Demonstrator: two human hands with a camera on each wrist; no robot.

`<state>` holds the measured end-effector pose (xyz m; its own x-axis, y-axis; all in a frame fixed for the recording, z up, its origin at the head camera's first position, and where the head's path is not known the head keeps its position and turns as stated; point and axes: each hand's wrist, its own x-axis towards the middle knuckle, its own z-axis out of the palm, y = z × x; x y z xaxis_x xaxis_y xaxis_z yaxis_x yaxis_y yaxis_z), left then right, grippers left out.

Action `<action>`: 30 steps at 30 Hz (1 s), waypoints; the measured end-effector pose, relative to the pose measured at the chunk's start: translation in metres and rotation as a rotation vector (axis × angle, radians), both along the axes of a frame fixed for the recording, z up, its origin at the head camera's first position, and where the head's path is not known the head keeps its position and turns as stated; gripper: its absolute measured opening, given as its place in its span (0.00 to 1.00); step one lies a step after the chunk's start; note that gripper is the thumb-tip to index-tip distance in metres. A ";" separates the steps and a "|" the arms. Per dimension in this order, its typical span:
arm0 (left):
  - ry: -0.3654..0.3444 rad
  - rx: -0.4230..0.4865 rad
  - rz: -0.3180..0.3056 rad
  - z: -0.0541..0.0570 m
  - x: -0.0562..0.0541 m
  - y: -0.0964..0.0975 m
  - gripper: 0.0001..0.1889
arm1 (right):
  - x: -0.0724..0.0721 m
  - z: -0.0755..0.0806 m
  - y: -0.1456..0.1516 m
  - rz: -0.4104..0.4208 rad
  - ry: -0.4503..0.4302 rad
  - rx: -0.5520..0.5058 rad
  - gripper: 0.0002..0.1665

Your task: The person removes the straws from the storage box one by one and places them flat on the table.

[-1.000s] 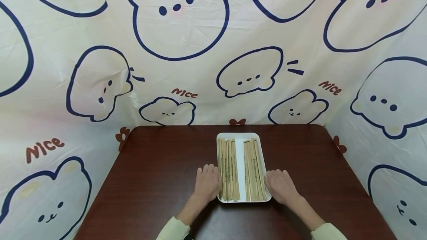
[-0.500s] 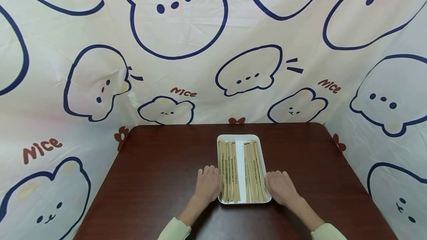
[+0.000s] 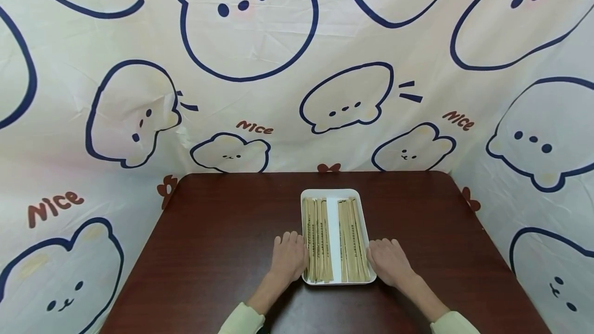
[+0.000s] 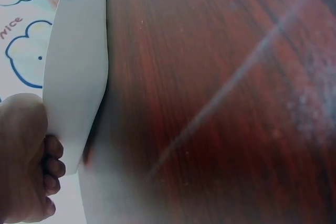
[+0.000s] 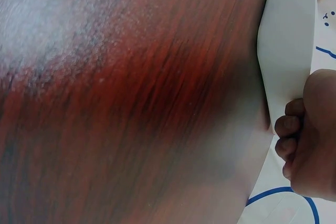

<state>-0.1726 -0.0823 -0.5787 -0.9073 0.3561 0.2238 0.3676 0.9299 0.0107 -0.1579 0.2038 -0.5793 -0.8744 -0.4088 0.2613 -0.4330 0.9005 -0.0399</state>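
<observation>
Tray (image 3: 333, 241) front and centre, white, shallow and round-cornered, sitting on the bench a little right of the middle of the head view! Inside it, two rows lie lengthwise: a left row of slim tan packets (image 3: 317, 241) and a right row of slim tan packets (image 3: 351, 241), dark print down their sleeves, a bare white strip between them. That smooth wall looks like stiff plastic, light in itself and slightly slick, so I judge most of the weight is in the load. Tip it and those packets could well slide toward the strip or the low end; level is the way to carry it. Best hold? Both long sides, opposite one another, and look where the hands are! Left hand (image 3: 290, 256) at the left wall, toward the near end, fingers curled in tight and holding the edge. Right hand (image 3: 389, 261) mirrors it, fingers tucked, gripping the right edge. Nearer mid-length might balance better, I'd say. Beneath it all, dark glossy bench (image 3: 232, 220), and behind, a pale cloth (image 3: 287, 102) printed with blue-outlined bears.
</observation>
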 end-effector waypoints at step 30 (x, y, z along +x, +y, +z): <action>-0.066 0.054 0.013 0.000 -0.001 0.001 0.12 | 0.000 -0.005 0.000 -0.027 -0.045 0.002 0.21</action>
<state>-0.1734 -0.0812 -0.5788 -0.9251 0.3335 0.1817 0.3527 0.9319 0.0851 -0.1578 0.2043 -0.5843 -0.8959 -0.3856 0.2205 -0.4066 0.9118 -0.0574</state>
